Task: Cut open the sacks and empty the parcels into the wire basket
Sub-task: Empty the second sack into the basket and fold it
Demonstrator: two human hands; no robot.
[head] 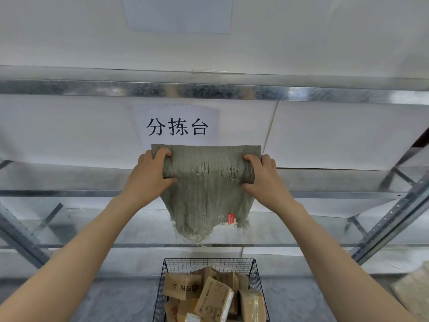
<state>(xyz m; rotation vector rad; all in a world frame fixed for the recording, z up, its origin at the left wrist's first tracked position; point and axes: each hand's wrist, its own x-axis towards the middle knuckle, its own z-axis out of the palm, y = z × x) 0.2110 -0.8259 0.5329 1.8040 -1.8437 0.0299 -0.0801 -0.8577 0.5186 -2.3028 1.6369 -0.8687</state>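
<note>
Wire basket point(255, 273) on the floor nearest, piled with cardboard parcels point(213, 296). Above it, both arms raised. Left hand point(148, 173) curled round the rolled left end of a grey woven sack point(206, 182), right hand point(262, 175) curled round the rolled right end. Sack hangs limp over the basket, frayed open edge down, red tag point(231, 218) near the bottom. Behind: metal shelving point(209, 91), paper sign point(177, 126) reading 分拣台.
</note>
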